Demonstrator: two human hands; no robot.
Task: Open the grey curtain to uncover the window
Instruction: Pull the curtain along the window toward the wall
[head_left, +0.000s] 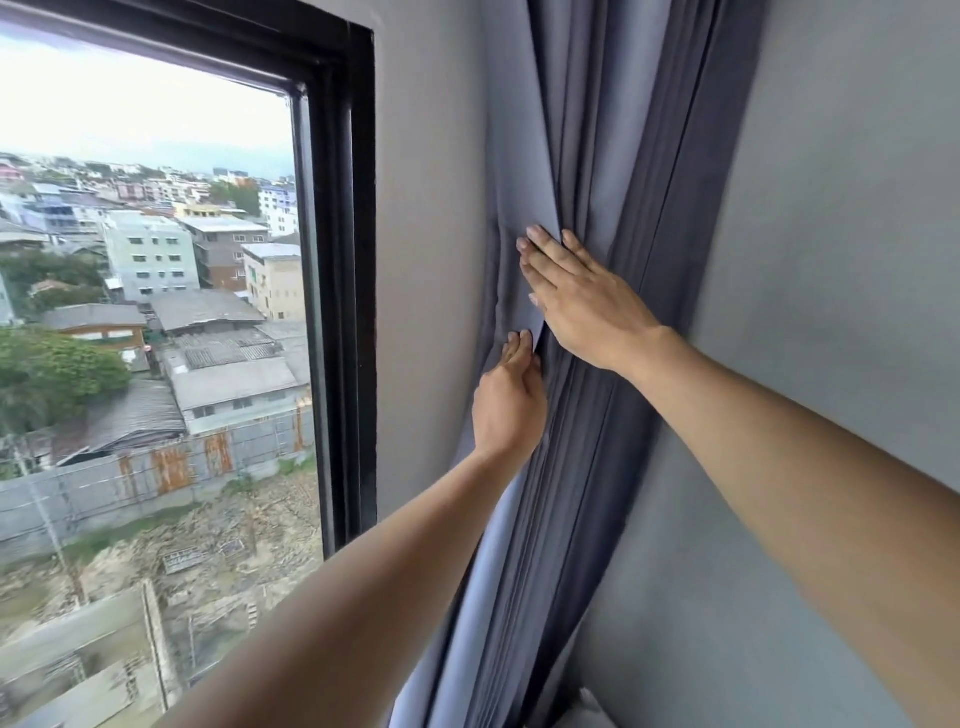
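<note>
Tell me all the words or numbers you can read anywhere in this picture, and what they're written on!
None can be read.
The grey curtain, the wall and the black window frame carry no writing.
The buildings outside the window are too small and blurred to show any signs.

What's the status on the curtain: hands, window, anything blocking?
Left hand pinching a fold; right hand flat, pressing. Grey curtain bunched against the wall, right of the window. Glass uncovered; nothing in the way.
</note>
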